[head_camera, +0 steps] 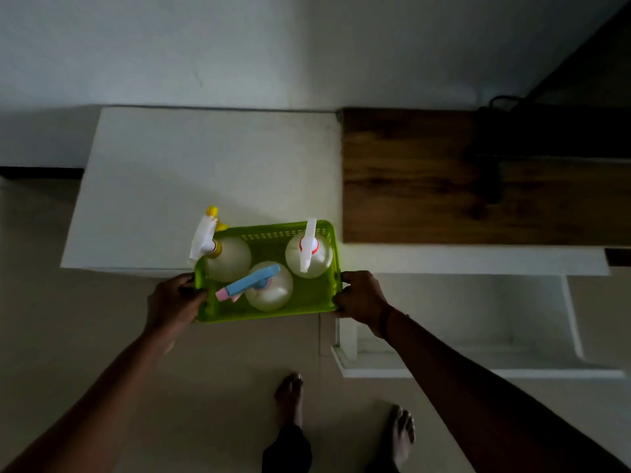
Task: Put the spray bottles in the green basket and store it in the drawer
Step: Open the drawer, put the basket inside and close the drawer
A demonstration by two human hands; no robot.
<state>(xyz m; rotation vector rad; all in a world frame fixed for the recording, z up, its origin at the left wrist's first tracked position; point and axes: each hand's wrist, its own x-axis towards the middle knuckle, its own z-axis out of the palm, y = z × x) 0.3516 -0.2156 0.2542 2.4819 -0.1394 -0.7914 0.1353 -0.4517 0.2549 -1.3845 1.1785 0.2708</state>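
Observation:
The green basket [307,303] is held in the air at the front edge of the white cabinet top [191,172]. My left hand [172,298] grips its left end and my right hand [362,297] grips its right end. Three pale spray bottles stand inside: one with a yellow-tipped white trigger [227,259] at the left, one with a blue and pink trigger [269,286] in front, one with a white trigger and red collar [309,256] at the right. An open white drawer [478,336] lies low on the right, below the basket's level.
A dark wooden top [426,175] adjoins the white cabinet on the right, with a dark object [546,131] at its far end. The wall runs behind. My bare feet [290,397] stand on the pale floor in front of the drawer.

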